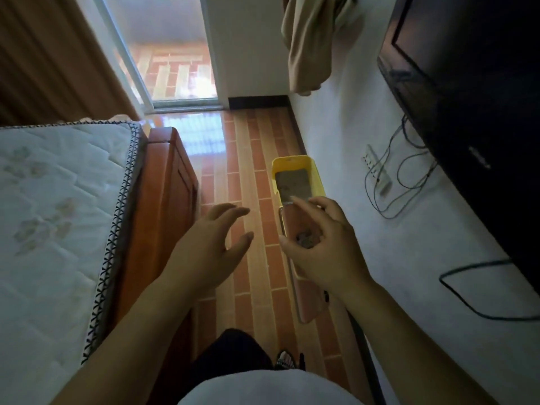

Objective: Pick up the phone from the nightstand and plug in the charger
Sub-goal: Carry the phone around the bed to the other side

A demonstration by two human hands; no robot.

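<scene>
Head view, looking down past both forearms: the phone (pixel 304 290), pinkish with a yellow cover flipped open at its far end, is held in the air by the right hand (pixel 324 247), above the brick-patterned floor (pixel 251 176) and close to the white wall (pixel 409 229); the right hand grips it around its middle, thumb on the near-left edge and fingers curled over the top, so the lower end of the phone sticks out below the wrist; the open yellow flap shows a grey inner panel just beyond the fingertips; the left hand (pixel 210 247) hovers beside it to the left, fingers spread and relaxed, touching nothing, with a clear gap between it and the phone. On the wall to the right, a white socket strip (pixel 375 168) hangs with dark cables (pixel 409 182) looping from it; whether one of these is the charger cannot be told; above them a black television (pixel 473 92) is mounted. To the left stands a wooden bed frame (pixel 166 200) carrying a white quilted mattress (pixel 58 200); farther off, a glass sliding door (pixel 163 54) and a beige cloth (pixel 312 42) hanging by the wall.
</scene>
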